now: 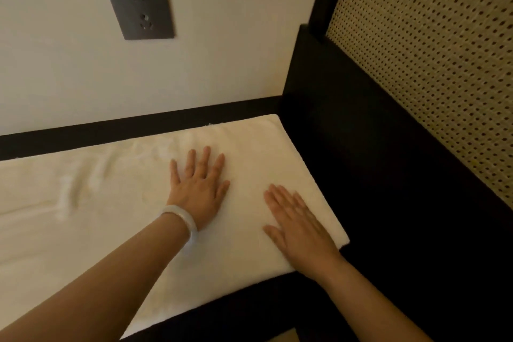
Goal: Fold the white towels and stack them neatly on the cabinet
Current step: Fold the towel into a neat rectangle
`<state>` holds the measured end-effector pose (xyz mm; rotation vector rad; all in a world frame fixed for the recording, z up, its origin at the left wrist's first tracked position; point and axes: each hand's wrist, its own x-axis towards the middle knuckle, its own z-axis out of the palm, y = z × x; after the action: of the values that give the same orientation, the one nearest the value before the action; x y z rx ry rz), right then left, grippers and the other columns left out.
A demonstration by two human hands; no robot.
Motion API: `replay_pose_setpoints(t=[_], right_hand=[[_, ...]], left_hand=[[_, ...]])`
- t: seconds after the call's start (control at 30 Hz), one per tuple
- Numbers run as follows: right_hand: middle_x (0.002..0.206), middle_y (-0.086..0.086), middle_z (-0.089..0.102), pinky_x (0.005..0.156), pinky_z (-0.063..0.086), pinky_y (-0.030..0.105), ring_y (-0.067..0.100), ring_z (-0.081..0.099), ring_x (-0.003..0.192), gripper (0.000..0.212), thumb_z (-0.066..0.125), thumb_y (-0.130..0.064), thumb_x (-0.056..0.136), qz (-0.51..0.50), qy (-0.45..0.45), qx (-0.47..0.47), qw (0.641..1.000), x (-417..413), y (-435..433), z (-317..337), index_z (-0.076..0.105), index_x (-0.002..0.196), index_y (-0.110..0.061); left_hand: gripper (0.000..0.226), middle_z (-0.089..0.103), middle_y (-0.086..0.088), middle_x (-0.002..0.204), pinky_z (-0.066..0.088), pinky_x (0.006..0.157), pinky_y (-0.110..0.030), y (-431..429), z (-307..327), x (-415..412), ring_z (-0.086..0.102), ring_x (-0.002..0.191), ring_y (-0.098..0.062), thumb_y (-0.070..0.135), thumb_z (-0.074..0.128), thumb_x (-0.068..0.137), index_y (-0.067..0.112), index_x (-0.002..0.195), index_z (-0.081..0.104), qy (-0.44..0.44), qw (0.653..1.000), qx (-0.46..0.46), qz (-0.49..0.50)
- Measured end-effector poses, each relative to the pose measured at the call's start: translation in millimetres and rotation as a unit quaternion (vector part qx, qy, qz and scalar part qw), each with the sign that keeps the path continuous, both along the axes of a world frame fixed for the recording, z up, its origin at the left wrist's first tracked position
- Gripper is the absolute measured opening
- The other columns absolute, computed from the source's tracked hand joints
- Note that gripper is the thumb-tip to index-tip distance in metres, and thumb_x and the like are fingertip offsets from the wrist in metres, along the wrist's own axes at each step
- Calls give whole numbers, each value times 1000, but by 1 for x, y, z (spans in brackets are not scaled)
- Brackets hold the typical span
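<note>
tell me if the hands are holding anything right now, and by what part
Nothing is held. The left hand and right hand both lie flat, fingers straight, on the right end of the white towel on the dark cabinet.

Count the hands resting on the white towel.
2. The left hand, wearing a pale bangle, lies flat on the white towel; the right hand lies flat nearer its right edge. None seems hidden.
</note>
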<state>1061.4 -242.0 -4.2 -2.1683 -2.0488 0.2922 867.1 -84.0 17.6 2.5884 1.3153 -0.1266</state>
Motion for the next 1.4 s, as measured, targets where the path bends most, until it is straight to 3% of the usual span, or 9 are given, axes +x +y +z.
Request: replay_pose_setpoints(t=[0.1,0.23,0.4,0.6,0.73,0.9,1.07,1.2,1.4], right_hand=[[162,-13,-13,120,-14,25,-2,-18,146,66,14,-54,102,-64,-32,-12,997,23,-19,-1,-6,157,-26],[166,2,-2,123,-8,34,13,-7,151,78,3,-61,95,-227,-32,-38,973,26,-20,12,-4,158,-16],[159,-10,-18,119,-19,29,8,-15,150,64,12,-53,102,-12,-43,1,999,-57,9,8,-5,158,-27],[165,-3,-15,122,-10,41,12,-16,150,66,10,-52,102,-130,-86,-81,985,-56,4,15,-16,155,-22],[166,-1,-9,118,-20,38,15,-17,150,63,16,-48,103,-27,-48,-11,998,-128,59,29,-3,158,-22],[166,-1,-4,116,-18,39,16,-14,151,59,23,-46,105,147,-29,1,989,-213,147,14,5,158,-28],[165,-8,-10,120,-14,49,14,-17,150,61,16,-54,102,112,-51,-26,992,-197,181,-4,-3,156,-36],[164,-8,-17,117,-18,55,19,-23,149,64,4,-61,96,87,-65,-17,994,-201,175,-8,-7,155,-40],[163,-6,-21,116,-20,55,21,-26,148,65,-1,-65,92,75,-69,-17,995,-199,173,-8,-14,153,-44]], left_hand=[[66,-32,4,158,-13,115,-62,-55,-8,-12,-30,145,-26,64,-13,89,39,150,-23,-3,999,12,-50],[71,-17,4,161,-8,117,-62,-98,-17,-32,-17,148,-30,61,-10,86,37,153,-10,-12,1000,23,10],[70,-19,6,161,-7,115,-63,-104,-17,-48,-17,149,-26,60,-15,83,41,150,-16,14,999,30,3],[95,-36,10,154,-5,115,-64,-56,-12,-174,-26,147,-19,72,-46,54,41,142,-35,59,989,15,136],[78,-26,6,160,-4,118,-59,-30,-4,-198,-20,150,-24,70,-16,81,35,151,-22,44,979,-7,198],[57,-25,9,160,-15,117,-56,-8,-14,-173,-24,148,-19,52,8,102,37,149,-21,30,998,24,57],[60,-25,11,161,-7,114,-67,50,-16,-238,-22,149,-16,56,4,100,39,152,-20,45,979,0,199],[63,-23,4,162,0,112,-72,76,-12,-264,-18,150,-27,57,3,99,34,154,-18,69,921,-20,384],[59,-21,12,162,-5,115,-68,87,-18,-251,-20,149,-18,59,2,98,43,151,-19,33,986,14,164]])
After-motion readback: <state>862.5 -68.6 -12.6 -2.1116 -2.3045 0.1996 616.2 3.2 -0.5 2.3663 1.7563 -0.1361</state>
